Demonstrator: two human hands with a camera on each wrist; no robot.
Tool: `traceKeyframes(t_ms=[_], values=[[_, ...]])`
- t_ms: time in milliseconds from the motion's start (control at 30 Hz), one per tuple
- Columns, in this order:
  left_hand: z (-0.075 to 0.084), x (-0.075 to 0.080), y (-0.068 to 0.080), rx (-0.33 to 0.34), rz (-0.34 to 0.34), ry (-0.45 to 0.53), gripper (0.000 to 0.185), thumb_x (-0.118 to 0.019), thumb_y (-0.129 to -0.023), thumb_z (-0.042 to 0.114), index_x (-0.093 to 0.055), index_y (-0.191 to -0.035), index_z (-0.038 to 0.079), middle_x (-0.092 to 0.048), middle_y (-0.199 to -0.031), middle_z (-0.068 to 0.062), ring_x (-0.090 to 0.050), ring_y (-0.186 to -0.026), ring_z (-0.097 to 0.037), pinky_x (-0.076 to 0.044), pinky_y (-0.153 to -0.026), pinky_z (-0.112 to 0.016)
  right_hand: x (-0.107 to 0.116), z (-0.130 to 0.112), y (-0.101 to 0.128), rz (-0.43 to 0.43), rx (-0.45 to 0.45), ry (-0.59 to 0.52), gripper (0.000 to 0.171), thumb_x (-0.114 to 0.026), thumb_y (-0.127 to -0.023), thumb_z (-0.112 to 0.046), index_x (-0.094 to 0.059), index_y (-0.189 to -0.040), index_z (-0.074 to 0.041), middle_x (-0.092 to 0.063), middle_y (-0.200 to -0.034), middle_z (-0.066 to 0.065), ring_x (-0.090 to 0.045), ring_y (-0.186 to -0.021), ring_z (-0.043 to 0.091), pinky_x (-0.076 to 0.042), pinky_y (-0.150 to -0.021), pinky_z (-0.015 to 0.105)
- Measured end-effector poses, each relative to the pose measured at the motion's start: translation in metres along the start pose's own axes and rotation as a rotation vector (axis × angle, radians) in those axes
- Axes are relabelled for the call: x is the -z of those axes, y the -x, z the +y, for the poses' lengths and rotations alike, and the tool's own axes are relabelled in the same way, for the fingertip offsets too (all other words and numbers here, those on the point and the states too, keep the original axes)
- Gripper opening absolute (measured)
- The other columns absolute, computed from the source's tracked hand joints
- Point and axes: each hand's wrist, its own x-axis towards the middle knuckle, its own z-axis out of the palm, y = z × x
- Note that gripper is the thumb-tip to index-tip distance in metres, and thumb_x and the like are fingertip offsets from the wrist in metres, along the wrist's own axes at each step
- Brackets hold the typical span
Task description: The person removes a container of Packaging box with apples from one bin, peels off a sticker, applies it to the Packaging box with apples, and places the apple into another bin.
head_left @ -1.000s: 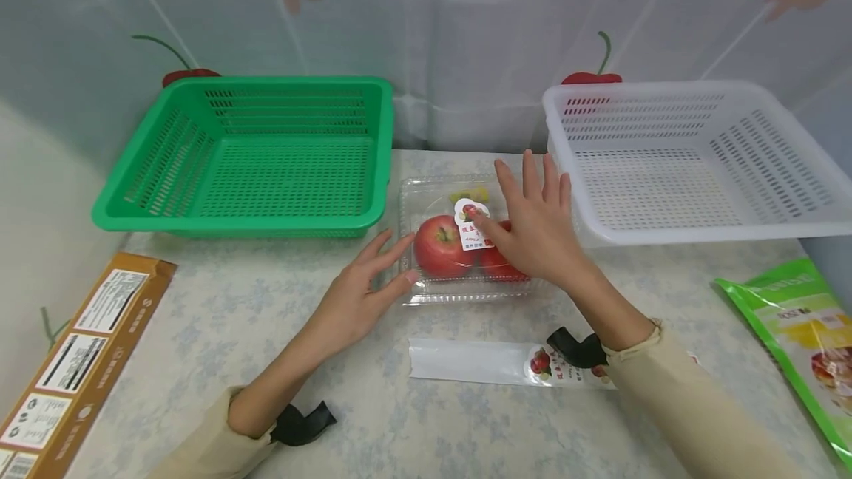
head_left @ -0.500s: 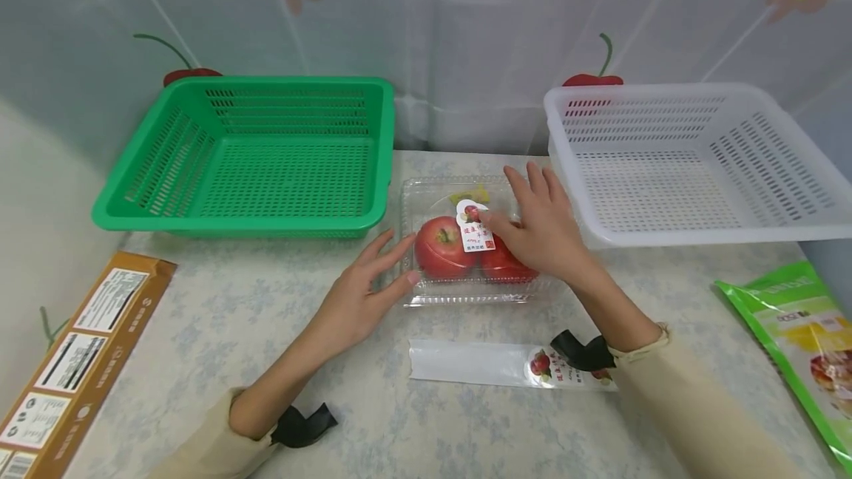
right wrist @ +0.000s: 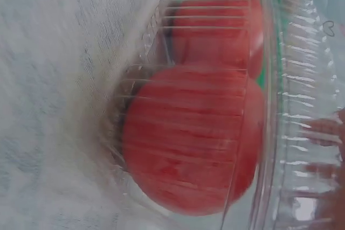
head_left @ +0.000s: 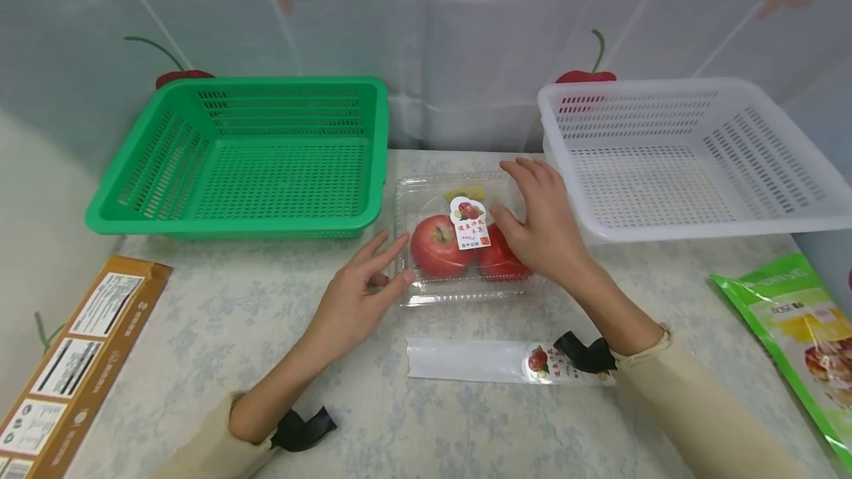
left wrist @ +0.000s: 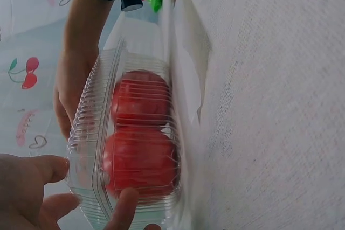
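Note:
A clear plastic clamshell box (head_left: 426, 191) stands closed on the table with two red apples (head_left: 439, 246) inside. A white apple-print label (head_left: 471, 224) sticks to its lid and hangs down the front part. At the box's left side, my left hand (head_left: 356, 294) touches the rim with fingers spread. My right hand (head_left: 546, 224) lies over the right part of the lid, fingers bent slightly towards the back edge and thumb near the label. The left wrist view shows the box (left wrist: 99, 133) between both hands; in the right wrist view the right fingers are blurred.
A green basket (head_left: 233, 226) stands at back left and a white basket (head_left: 719, 230) at back right. A label strip (head_left: 466, 359) lies in front of the box. A long brown carton (head_left: 86, 361) lies left; a green food bag (head_left: 792, 324) lies right.
My right hand has drawn its spread fingers closer together, and its thumb has moved off the label to the right. The left hand stays beside the box.

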Motion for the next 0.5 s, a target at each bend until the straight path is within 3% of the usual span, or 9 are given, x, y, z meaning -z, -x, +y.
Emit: traceKeyframes(t_ms=[100,200,333,500], values=[[0.000,-0.001,0.000,-0.006,0.005,0.000,0.055,-0.065,-0.096,0.034,-0.049,-0.147,0.021,-0.029,-0.158,-0.012,-0.061,-0.078,-0.015,-0.049,-0.058,-0.030,0.008,-0.004,0.011,0.129,0.039,-0.076,0.043,-0.065,-0.089,-0.004,-0.059,-0.131,0.004,-0.048,-0.142,0.020,-0.041,-0.133,0.035,-0.035,-0.106,0.056],[0.001,-0.003,-0.001,-0.007,0.004,0.001,0.055,-0.066,-0.096,0.034,-0.050,-0.147,0.021,-0.030,-0.158,-0.011,-0.057,-0.073,-0.016,-0.047,-0.054,-0.029,0.023,-0.007,0.024,0.273,0.036,-0.191,0.034,-0.064,-0.088,0.004,-0.065,-0.122,0.005,-0.057,-0.133,0.016,-0.054,-0.119,0.025,-0.048,-0.098,0.040],[0.002,-0.005,-0.002,-0.013,0.002,0.004,0.055,-0.065,-0.096,0.034,-0.049,-0.147,0.021,-0.030,-0.158,-0.010,-0.060,-0.078,-0.015,-0.050,-0.057,-0.030,0.056,-0.005,0.040,0.418,-0.118,-0.366,0.031,-0.063,-0.088,0.010,-0.068,-0.117,0.004,-0.064,-0.115,0.009,-0.063,-0.095,0.016,-0.052,-0.081,0.018],[0.001,-0.004,-0.003,-0.028,0.016,0.011,0.055,-0.066,-0.096,0.032,-0.050,-0.147,0.019,-0.031,-0.157,-0.010,-0.065,-0.089,-0.015,-0.054,-0.070,-0.033,0.095,0.020,0.055,0.608,-0.340,-0.755,0.026,-0.069,-0.087,0.008,-0.069,-0.113,0.006,-0.064,-0.098,0.013,-0.062,-0.074,0.019,-0.055,-0.063,0.019]])
